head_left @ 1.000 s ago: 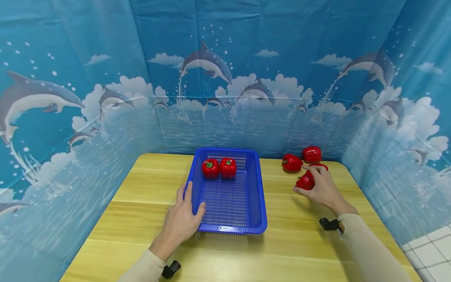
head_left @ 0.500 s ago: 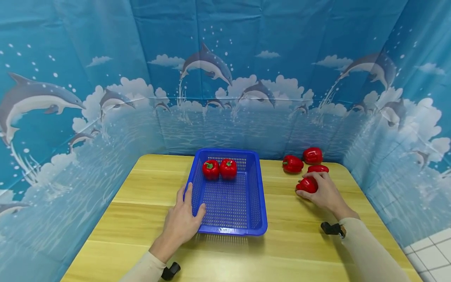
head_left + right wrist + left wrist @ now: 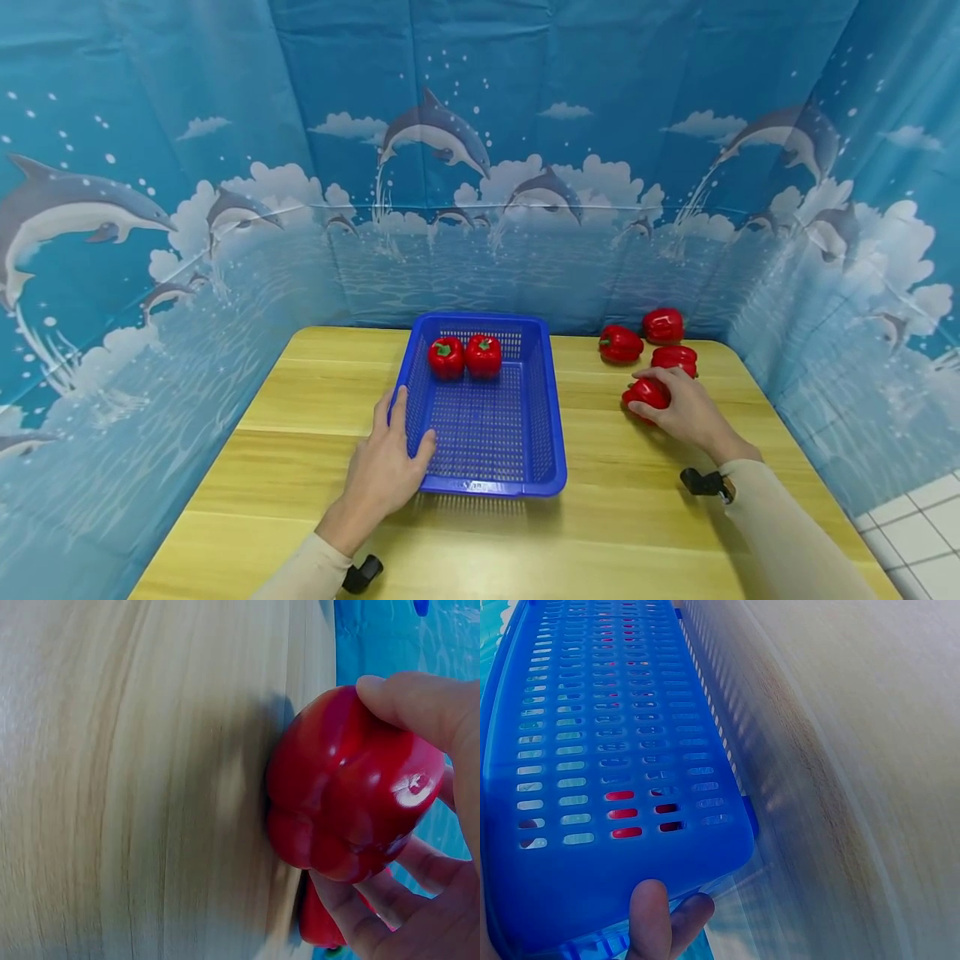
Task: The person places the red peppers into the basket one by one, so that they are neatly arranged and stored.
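A blue perforated basket (image 3: 480,486) stands mid-table with two red bell peppers (image 3: 483,357) side by side at its far left. My left hand (image 3: 384,467) lies along the basket's left side; in the left wrist view its fingertips touch the basket wall (image 3: 592,877). To the right, my right hand (image 3: 693,417) grips a red pepper (image 3: 643,395) between thumb and fingers. The right wrist view shows this pepper (image 3: 345,787) close to the wooden surface, thumb on one side and fingers on the other.
Three more red peppers lie at the table's back right: one (image 3: 620,344) to the left, one (image 3: 663,326) farthest back, one (image 3: 675,360) just beyond my right hand. A blue dolphin-print curtain (image 3: 480,267) hangs behind the wooden table (image 3: 300,417).
My right hand and its pepper have shifted slightly left and toward me, away from the pepper behind, which shows more fully. My left hand has stayed at the basket.
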The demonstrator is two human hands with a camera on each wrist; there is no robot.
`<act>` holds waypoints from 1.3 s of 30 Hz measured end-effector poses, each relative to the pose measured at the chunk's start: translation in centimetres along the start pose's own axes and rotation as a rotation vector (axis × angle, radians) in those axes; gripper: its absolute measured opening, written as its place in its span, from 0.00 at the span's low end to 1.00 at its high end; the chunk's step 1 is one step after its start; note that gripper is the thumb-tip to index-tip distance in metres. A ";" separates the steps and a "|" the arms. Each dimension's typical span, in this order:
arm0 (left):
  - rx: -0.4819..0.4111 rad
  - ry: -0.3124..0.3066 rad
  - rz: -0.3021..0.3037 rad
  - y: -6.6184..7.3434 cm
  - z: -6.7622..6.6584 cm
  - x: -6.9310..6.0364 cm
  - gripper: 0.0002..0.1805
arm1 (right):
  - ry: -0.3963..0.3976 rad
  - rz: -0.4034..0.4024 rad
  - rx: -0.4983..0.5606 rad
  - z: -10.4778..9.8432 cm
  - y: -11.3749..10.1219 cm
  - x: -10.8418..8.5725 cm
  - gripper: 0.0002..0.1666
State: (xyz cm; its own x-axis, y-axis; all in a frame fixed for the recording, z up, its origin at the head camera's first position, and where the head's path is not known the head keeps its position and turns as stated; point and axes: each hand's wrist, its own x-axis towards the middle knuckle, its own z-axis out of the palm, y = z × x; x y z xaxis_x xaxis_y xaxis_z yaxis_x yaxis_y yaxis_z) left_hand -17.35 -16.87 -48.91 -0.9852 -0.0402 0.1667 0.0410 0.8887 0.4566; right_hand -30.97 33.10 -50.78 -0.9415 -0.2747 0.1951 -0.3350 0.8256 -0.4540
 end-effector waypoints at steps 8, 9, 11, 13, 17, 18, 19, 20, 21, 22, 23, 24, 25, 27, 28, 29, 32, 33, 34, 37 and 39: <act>-0.002 0.002 0.003 -0.1 0.0 0.0 0.53 | 0.002 -0.008 0.008 0.1 -0.4 0.0 0.36; -0.002 0.002 0.002 -0.1 0.0 0.0 0.53 | 0.002 -0.005 0.010 0.1 -0.5 0.0 0.36; -0.001 0.001 0.001 -0.1 0.0 0.0 0.53 | 0.000 0.000 0.008 0.2 -0.5 -0.1 0.37; -0.001 0.000 0.001 -0.1 0.1 -0.1 0.53 | -0.001 0.005 0.008 0.2 -0.5 -0.2 0.38; -0.004 -0.003 0.001 -0.1 0.0 0.0 0.53 | 0.007 0.009 0.011 0.2 -0.5 -0.2 0.37; -0.006 -0.005 0.001 0.0 0.0 0.0 0.53 | 0.009 0.008 0.013 0.2 -0.5 -0.2 0.37; -0.007 -0.007 0.000 0.0 0.0 0.0 0.53 | 0.012 0.008 0.014 0.2 -0.6 -0.3 0.37; -0.007 -0.008 0.000 0.0 -0.1 0.0 0.53 | 0.013 0.007 0.016 0.1 -0.7 -0.3 0.37; -0.007 -0.009 0.000 0.0 -0.1 0.0 0.53 | 0.015 0.006 0.016 0.1 -0.7 -0.3 0.37; -0.008 -0.011 -0.001 0.0 -0.1 0.0 0.53 | 0.015 0.005 0.016 0.1 -0.8 -0.3 0.37; -0.008 -0.012 -0.001 -0.1 -0.1 0.0 0.53 | 0.016 0.006 0.017 0.0 -0.9 -0.4 0.37; -0.008 -0.013 0.000 -0.1 -0.2 0.0 0.52 | 0.016 0.007 0.017 0.0 -1.0 -0.4 0.37; -0.010 -0.013 0.001 -0.1 -0.2 -0.1 0.52 | 0.016 0.008 0.016 -0.1 -1.1 -0.4 0.37; -0.014 -0.015 -0.001 0.0 -0.3 -0.1 0.52 | 0.020 0.007 0.018 -0.2 -1.4 -0.5 0.37; -0.015 -0.014 0.000 0.0 -0.3 -0.1 0.52 | 0.022 0.008 0.020 -0.2 -1.5 -0.5 0.37; -0.018 -0.015 -0.001 0.0 -0.3 -0.2 0.52 | 0.026 0.007 0.021 -0.2 -1.7 -0.4 0.37; -0.027 -0.017 -0.004 0.0 -0.2 -0.2 0.52 | 0.036 0.000 0.026 -0.2 -2.0 -0.5 0.36; -0.027 -0.015 -0.003 0.0 -0.2 -0.2 0.53 | 0.038 -0.002 0.025 -0.1 -2.1 -0.5 0.36; -0.028 -0.016 -0.003 0.0 -0.2 -0.1 0.53 | 0.043 -0.004 0.026 -0.1 -2.2 -0.5 0.36; -0.029 -0.017 -0.002 0.0 -0.2 -0.1 0.53 | 0.055 -0.010 0.028 -0.2 -2.6 -0.5 0.36; -0.024 -0.014 0.000 0.1 -0.2 -0.1 0.53 | 0.066 -0.017 0.026 -0.2 -2.8 -0.5 0.35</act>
State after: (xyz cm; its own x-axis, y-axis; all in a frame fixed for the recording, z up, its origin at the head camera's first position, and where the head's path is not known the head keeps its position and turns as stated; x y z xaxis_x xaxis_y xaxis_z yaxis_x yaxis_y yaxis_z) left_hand -17.20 -16.92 -48.69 -0.9875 -0.0337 0.1540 0.0446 0.8773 0.4779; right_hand -29.58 30.98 -49.42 -0.9314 -0.2550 0.2598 -0.3529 0.8076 -0.4725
